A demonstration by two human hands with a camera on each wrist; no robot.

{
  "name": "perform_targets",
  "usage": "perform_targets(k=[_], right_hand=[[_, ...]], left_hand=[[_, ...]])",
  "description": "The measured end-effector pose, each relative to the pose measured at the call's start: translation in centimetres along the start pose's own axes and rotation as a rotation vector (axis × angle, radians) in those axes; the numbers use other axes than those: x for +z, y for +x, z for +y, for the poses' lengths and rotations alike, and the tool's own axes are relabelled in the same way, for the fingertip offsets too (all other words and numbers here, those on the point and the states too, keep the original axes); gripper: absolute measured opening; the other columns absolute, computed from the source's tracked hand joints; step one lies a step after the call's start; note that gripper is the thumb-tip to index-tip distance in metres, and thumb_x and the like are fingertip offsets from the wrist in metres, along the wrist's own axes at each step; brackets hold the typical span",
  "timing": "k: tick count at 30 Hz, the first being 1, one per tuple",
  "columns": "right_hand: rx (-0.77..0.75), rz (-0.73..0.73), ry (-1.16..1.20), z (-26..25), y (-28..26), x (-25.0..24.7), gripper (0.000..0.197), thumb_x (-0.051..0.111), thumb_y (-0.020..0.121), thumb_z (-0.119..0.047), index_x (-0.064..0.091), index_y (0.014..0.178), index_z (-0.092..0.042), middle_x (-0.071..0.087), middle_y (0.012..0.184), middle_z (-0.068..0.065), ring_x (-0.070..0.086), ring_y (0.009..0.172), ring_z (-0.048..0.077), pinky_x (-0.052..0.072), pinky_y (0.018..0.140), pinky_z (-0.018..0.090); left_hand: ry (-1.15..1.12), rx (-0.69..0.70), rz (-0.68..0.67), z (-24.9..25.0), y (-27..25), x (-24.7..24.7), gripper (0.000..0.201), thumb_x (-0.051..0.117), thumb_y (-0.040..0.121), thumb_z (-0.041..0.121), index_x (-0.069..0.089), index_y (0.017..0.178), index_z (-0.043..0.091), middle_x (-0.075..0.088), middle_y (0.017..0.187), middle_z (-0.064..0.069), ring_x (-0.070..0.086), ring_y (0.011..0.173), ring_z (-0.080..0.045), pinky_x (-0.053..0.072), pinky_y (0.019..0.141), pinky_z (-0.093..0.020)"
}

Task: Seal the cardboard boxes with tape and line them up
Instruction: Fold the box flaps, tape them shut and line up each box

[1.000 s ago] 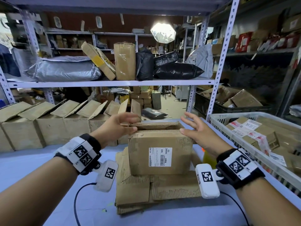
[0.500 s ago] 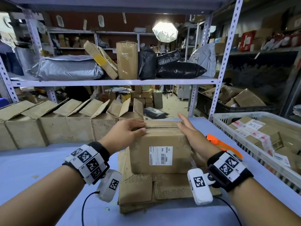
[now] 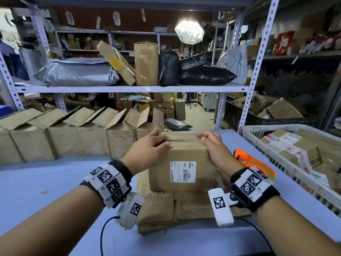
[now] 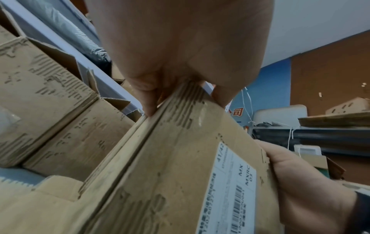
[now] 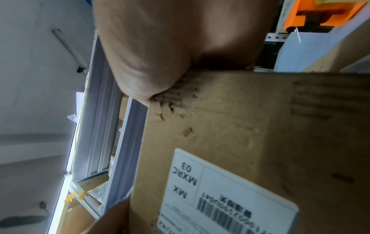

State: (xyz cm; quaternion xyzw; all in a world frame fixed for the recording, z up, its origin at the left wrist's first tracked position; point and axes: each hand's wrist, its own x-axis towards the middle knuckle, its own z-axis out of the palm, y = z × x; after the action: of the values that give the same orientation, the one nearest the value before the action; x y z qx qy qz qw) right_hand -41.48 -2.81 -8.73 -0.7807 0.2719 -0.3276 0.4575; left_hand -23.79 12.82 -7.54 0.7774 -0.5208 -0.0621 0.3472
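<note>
A brown cardboard box with a white barcode label stands on flattened cardboard in the middle of the blue table. Its top flaps are folded down and meet at a dark seam. My left hand straddles the top left corner, thumb near the seam; the left wrist view shows my left hand pinching that corner of the box. My right hand curls over the top right edge, seen against the box in the right wrist view. An orange tape dispenser lies just right of the box.
A row of open-flapped cardboard boxes lines the table's back left. A white plastic basket of labelled parcels stands at the right. The shelf board with bags and parcels hangs overhead, its upright behind the basket.
Both hands came down from beside the open flaps onto the box top. The flaps are now folded flat and held closed.
</note>
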Motion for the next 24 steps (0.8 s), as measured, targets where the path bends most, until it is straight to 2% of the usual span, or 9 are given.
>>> perform_targets(k=[3,7,9,12,14,16,18,21,24], right_hand=[[-0.021,-0.005,-0.030,0.4,0.2,-0.2,0.031,0.037,0.104,-0.017,0.062,0.101,-0.034,0.039,0.123,-0.005,0.039,0.123,0.009,0.030,0.103,0.028],[-0.044,-0.043,-0.076,0.6,0.4,-0.7,0.038,0.036,0.102,-0.013,0.063,0.098,-0.039,0.039,0.124,-0.006,0.037,0.125,0.007,0.026,0.106,0.025],[-0.047,-0.056,-0.094,0.6,0.3,-0.9,0.037,0.036,0.103,-0.014,0.063,0.100,-0.040,0.038,0.127,-0.005,0.035,0.126,0.005,0.024,0.102,0.021],[-0.041,-0.073,-0.089,0.6,0.0,-1.1,0.032,0.038,0.104,-0.017,0.063,0.107,-0.038,0.037,0.134,-0.005,0.033,0.125,0.001,0.024,0.095,0.015],[-0.028,-0.065,-0.034,0.8,-0.2,-0.9,0.028,0.040,0.105,-0.021,0.062,0.114,-0.035,0.037,0.138,-0.005,0.035,0.129,0.003,0.028,0.104,0.023],[0.003,-0.049,0.061,0.8,-0.4,-0.5,0.027,0.042,0.105,-0.027,0.058,0.125,-0.034,0.039,0.141,-0.003,0.041,0.133,0.014,0.034,0.114,0.040],[0.025,-0.041,0.149,0.7,-0.5,-0.1,0.030,0.042,0.105,-0.034,0.050,0.133,-0.041,0.041,0.146,0.002,0.045,0.135,0.025,0.037,0.113,0.051],[0.012,-0.046,0.213,0.3,-0.7,0.3,0.033,0.045,0.102,-0.045,0.043,0.135,-0.048,0.039,0.153,0.004,0.042,0.139,0.027,0.036,0.114,0.053],[0.010,-0.130,0.203,0.5,-0.9,-0.3,0.065,0.059,0.084,-0.059,0.037,0.144,-0.046,0.033,0.157,0.000,0.039,0.142,0.026,0.037,0.114,0.052]], left_hand=[[0.131,0.062,-0.074,0.6,0.0,-0.7,0.042,0.046,0.102,0.050,0.066,0.126,0.021,0.051,0.132,0.002,0.047,0.130,-0.020,0.033,0.086,-0.022],[0.346,0.102,-0.098,2.1,1.3,-1.9,0.045,0.042,0.100,0.055,0.072,0.102,0.021,0.068,0.102,0.002,0.057,0.103,-0.017,0.040,0.098,-0.033],[0.397,0.097,-0.105,3.2,2.2,-1.6,0.047,0.042,0.100,0.056,0.070,0.109,0.019,0.064,0.116,-0.002,0.050,0.115,-0.019,0.032,0.106,-0.037],[0.406,0.050,-0.214,4.2,2.6,-0.1,0.057,0.034,0.103,0.057,0.046,0.146,0.022,0.037,0.157,-0.003,0.021,0.148,-0.023,0.007,0.121,-0.043],[0.377,0.025,-0.239,4.1,2.6,0.4,0.066,0.030,0.101,0.064,0.033,0.155,0.026,0.024,0.165,-0.003,0.006,0.154,-0.023,-0.006,0.121,-0.043],[0.335,0.002,-0.272,3.7,2.4,0.2,0.078,0.030,0.094,0.075,0.025,0.159,0.032,0.014,0.168,-0.002,-0.005,0.155,-0.027,-0.008,0.121,-0.046],[0.329,-0.010,-0.326,3.2,2.1,-0.3,0.095,0.034,0.081,0.087,0.017,0.160,0.036,0.005,0.170,0.001,-0.015,0.154,-0.029,-0.005,0.122,-0.049],[0.408,0.018,-0.394,2.9,2.0,-0.5,0.111,0.046,0.072,0.089,0.007,0.161,0.036,-0.003,0.170,0.004,-0.019,0.153,-0.029,-0.001,0.122,-0.053],[0.480,0.057,-0.393,3.0,2.2,-0.4,0.116,0.060,0.071,0.083,0.006,0.161,0.032,0.004,0.169,0.003,-0.011,0.154,-0.030,0.006,0.122,-0.053]])
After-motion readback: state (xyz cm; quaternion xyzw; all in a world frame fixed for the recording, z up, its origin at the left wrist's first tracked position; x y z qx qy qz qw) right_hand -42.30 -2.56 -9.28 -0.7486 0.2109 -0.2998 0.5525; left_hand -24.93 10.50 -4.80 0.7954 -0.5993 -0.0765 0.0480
